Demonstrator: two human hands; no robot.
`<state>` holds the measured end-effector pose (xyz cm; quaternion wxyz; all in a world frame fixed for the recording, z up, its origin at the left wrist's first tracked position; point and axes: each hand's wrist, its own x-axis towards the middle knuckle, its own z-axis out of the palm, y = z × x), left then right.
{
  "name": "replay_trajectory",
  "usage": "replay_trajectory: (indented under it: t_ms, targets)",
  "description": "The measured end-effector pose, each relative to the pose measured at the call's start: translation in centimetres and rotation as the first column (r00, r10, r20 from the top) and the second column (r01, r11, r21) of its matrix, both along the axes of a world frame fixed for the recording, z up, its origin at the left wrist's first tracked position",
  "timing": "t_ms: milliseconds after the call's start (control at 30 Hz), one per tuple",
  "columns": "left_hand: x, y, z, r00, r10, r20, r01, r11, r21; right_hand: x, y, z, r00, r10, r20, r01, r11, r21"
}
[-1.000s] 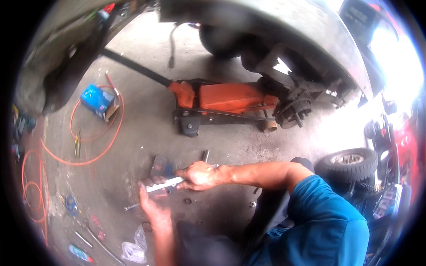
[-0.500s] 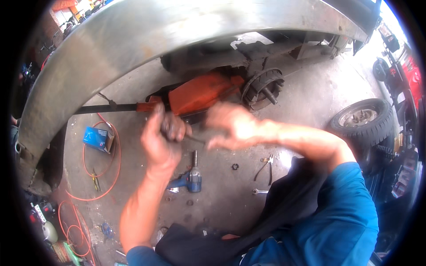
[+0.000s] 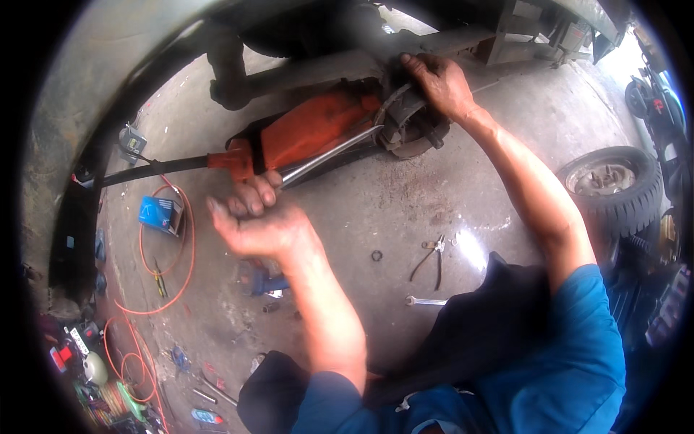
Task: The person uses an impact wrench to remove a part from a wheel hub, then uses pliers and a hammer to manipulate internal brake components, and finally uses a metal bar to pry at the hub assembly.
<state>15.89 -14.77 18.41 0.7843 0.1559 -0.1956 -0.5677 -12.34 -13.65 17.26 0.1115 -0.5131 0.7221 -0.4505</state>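
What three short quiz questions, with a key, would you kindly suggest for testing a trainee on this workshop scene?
1. Multiple choice: What is the right hand nearest to?
A) The loose wheel
B) The hub assembly
C) The blue box

2. True or false: The left hand holds a long metal tool.

3. Fill the gap: The body of the floor jack is ____ in colour.

Key:
1. B: the right hand is at the top of the hub assembly.
2. True: its fingers are around one end of the tool.
3. Orange.
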Motion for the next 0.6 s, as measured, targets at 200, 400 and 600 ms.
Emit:
replay_trajectory:
  t_ms: [200,400,600]
  targets:
    - [-1.9,1.4,-2.9,0.95,0.278,-0.139,-0.205,0.897,0.391,0.0,0.3,-0.3,0.998,0.041,0.051,-0.038,0.998,-0.049]
    - [-1.1,-4.9,-3.0,1.0,0.03,0.006,-0.031,0.954,0.298,-0.5,0.6,-0.1,0.995,0.07,0.068,-0.067,0.997,-0.048]
    - [-1.2,-8.9,-3.6,0.994,-0.108,-0.012,0.108,0.957,0.271,-0.2,0.4,-0.1,0.996,0.08,0.038,-0.079,0.996,-0.033]
